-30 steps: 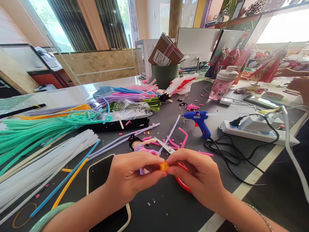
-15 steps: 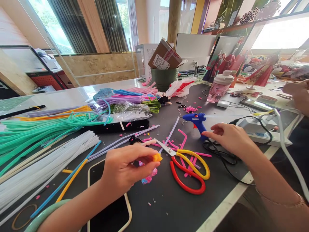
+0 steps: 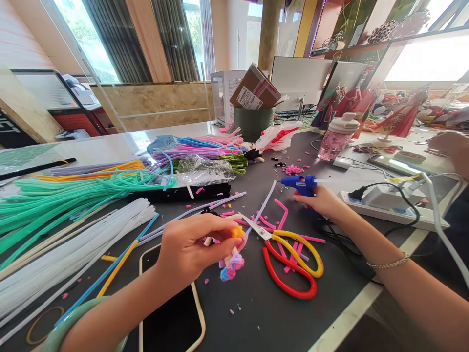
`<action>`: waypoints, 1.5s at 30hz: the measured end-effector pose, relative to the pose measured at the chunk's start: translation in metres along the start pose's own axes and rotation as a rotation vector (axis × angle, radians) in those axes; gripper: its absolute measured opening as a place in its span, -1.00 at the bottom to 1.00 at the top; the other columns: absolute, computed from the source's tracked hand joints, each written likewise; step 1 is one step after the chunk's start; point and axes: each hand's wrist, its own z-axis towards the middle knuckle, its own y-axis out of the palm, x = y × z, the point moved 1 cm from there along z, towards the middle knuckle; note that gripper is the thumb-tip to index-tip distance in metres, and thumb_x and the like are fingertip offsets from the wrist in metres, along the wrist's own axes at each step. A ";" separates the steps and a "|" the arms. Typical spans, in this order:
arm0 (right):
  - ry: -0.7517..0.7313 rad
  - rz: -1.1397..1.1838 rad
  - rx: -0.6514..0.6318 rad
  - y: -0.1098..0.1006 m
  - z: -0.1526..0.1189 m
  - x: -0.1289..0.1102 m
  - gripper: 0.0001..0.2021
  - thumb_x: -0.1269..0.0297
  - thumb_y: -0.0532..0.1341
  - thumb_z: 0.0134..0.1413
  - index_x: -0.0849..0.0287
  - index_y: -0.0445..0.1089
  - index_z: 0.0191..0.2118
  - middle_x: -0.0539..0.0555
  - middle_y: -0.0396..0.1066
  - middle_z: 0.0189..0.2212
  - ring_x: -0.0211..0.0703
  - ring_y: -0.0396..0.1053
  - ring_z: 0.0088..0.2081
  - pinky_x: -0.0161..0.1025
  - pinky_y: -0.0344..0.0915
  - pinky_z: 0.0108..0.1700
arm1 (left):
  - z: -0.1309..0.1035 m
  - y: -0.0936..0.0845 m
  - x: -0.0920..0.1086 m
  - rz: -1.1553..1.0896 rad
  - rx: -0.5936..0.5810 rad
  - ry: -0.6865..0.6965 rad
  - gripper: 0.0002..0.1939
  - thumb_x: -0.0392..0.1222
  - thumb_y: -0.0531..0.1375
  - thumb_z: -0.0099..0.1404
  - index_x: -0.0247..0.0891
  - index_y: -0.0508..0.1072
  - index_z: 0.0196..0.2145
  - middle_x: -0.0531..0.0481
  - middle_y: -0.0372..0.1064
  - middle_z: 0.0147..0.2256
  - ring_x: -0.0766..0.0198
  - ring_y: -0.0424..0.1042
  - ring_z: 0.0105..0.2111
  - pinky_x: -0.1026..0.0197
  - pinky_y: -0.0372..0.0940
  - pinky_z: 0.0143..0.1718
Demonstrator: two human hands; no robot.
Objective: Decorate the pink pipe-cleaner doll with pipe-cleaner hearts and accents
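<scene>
My left hand [image 3: 201, 242] pinches a small yellow-orange fuzzy piece [image 3: 238, 231] between thumb and fingertips. Just below those fingers, a small pink, blue and lilac fuzzy piece [image 3: 230, 266] shows, partly hidden; whether the hand touches it, I cannot tell. My right hand [image 3: 322, 203] is closed round the handle of a blue glue gun [image 3: 300, 183], whose nozzle points left and whose grip the hand covers. Between the hands lie scissors [image 3: 293, 266] with one red and one yellow handle, blades partly apart. Pink pipe cleaner pieces [image 3: 282, 212] are scattered beneath and behind them.
Bundles of green pipe cleaners [image 3: 73, 200] and white pipe cleaners [image 3: 91, 244] cover the left side. A phone [image 3: 172, 313] lies under my left forearm. At right are a power strip [image 3: 395, 210] with cables and a pink bottle [image 3: 337, 139]. Another person's hand [image 3: 449, 146] shows at the right edge.
My right hand has moved left onto the glue gun's handle and closed round it. My left hand still pinches the yellow-orange piece. The view has shifted slightly.
</scene>
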 end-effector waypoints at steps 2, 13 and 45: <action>0.052 0.058 -0.058 0.002 -0.002 -0.002 -0.76 0.17 0.21 0.28 0.23 0.40 -0.07 0.06 0.45 -0.18 -0.19 0.46 -0.28 -0.16 0.46 -0.25 | 0.000 -0.001 0.000 -0.003 0.003 0.001 -0.91 -0.30 0.37 0.09 -0.12 0.65 -0.45 0.03 0.62 -0.48 0.24 0.48 -0.57 0.27 0.37 -0.53; -0.131 0.553 -0.156 -0.027 -0.059 -0.048 -0.70 0.01 0.36 -0.08 0.13 0.44 -0.34 -0.03 0.39 -0.48 -0.34 0.18 -0.63 -0.28 0.18 -0.57 | 0.002 -0.009 -0.003 0.036 0.031 0.127 -0.83 -0.29 0.42 0.09 -0.03 0.68 -0.35 0.07 0.63 -0.44 0.27 0.50 -0.54 0.30 0.41 -0.41; 0.074 0.596 -0.444 -0.017 -0.128 -0.092 -0.82 0.18 0.45 -0.23 0.13 0.50 -0.52 -0.06 0.30 -0.61 -0.31 0.15 -0.56 -0.31 0.18 -0.51 | -0.004 -0.005 -0.005 0.210 0.023 0.514 -0.92 -0.31 0.32 0.28 -0.29 0.57 -0.24 -0.05 0.63 -0.35 0.35 0.58 -0.42 0.42 0.49 -0.28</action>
